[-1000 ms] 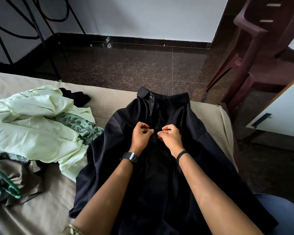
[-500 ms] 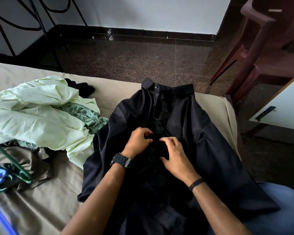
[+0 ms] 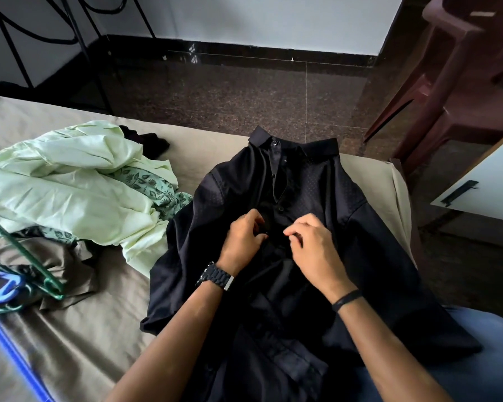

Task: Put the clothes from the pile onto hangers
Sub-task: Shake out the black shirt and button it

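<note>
A black button-up shirt (image 3: 317,195) lies face up on the bed, collar toward the far edge, its lower part over my lap. My left hand (image 3: 241,239) pinches the shirt's left front edge at mid-chest. My right hand (image 3: 311,245) pinches the right front edge beside it, fingers curled. The placket between them is dark and the button there is hard to make out. To the left lies the pile: a pale green garment (image 3: 61,184), a green leaf-print one (image 3: 154,187) and a brown one (image 3: 55,265). Green hangers (image 3: 26,250) and a blue hanger (image 3: 3,288) rest at the left edge.
The bed has a tan sheet (image 3: 79,329). A small dark garment (image 3: 148,140) lies behind the pile. Beyond the bed is dark speckled floor, a maroon plastic chair (image 3: 459,82) at the right, a white cabinet door (image 3: 488,181), and a black metal frame (image 3: 79,44) at the back left.
Both hands slid down the shirt front from near the collar to mid-chest and closed on the front edges again. The view tilted, bringing the hangers at left into sight.
</note>
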